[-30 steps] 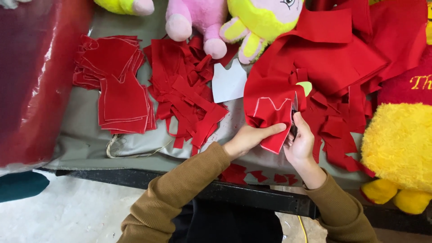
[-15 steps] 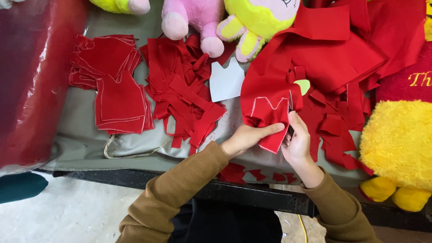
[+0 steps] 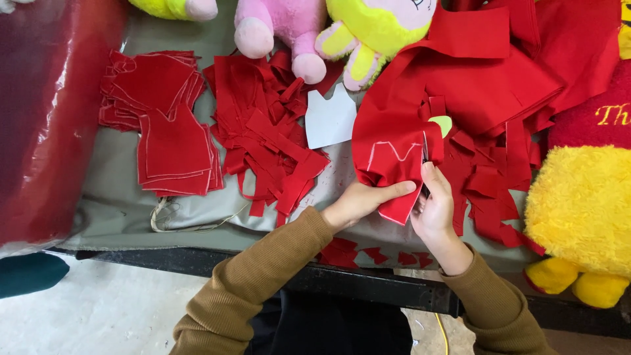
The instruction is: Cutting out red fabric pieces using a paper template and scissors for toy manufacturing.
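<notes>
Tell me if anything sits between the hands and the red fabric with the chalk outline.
Nothing visible does. The left hand already grips the chalk-marked red fabric from below, and the right hand touches its right edge, apparently holding dark scissors, mostly hidden.

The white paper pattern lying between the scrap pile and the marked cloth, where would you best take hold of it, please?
Probably the white paper pattern's lower edge, pinched from the near side: that edge lies bare on the grey table cover, while red scraps crowd its left and the folded red cloth its right.
</notes>
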